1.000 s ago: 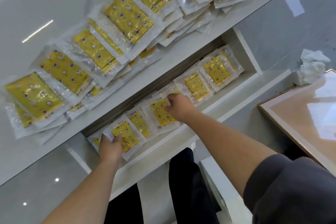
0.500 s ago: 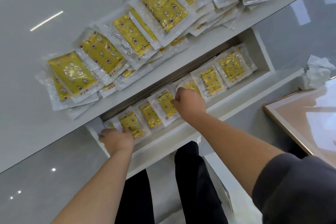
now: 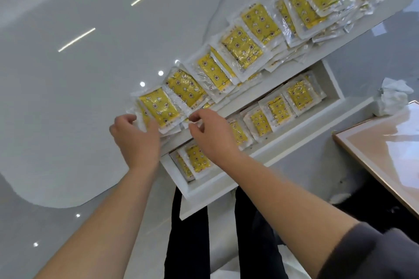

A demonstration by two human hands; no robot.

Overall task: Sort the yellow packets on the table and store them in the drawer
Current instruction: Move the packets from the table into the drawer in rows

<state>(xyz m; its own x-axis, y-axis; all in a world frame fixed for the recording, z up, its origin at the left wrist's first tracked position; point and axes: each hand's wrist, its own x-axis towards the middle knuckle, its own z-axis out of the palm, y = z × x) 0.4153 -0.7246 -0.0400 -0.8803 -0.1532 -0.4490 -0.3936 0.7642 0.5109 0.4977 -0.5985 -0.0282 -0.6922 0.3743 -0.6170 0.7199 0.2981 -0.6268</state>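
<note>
**Both hands on the end stack at the table edge**

Left hand [image 3: 136, 136]: fingers curled round the left edge of the end stack [image 3: 158, 108] of yellow packets, gripping it. Right hand [image 3: 210, 133]: thumb and forefinger pinch the same stack's near right corner, other fingers loosely bent.

Stack sits on the white table [image 3: 68, 97], at the left end of the overlapping row of packets [image 3: 249, 45] that runs up and right along the table's near edge.

Change since half a second ago: both hands were down in the drawer [image 3: 335, 88], on the packets there. Now both are up out of it and at the table edge. View has swung, so more tabletop shows.

Stored packets [image 3: 278, 108] lie in an overlapping row in the open drawer, just below the table edge.

Hard to see: the right hand and forearm cover the middle of the drawer row. How many packets the end stack holds cannot be told. Far end of the table row is cut off at the top right.

Off to the right: crumpled white paper [image 3: 394, 97] beside a pale wood-edged surface [image 3: 385, 142].
</note>
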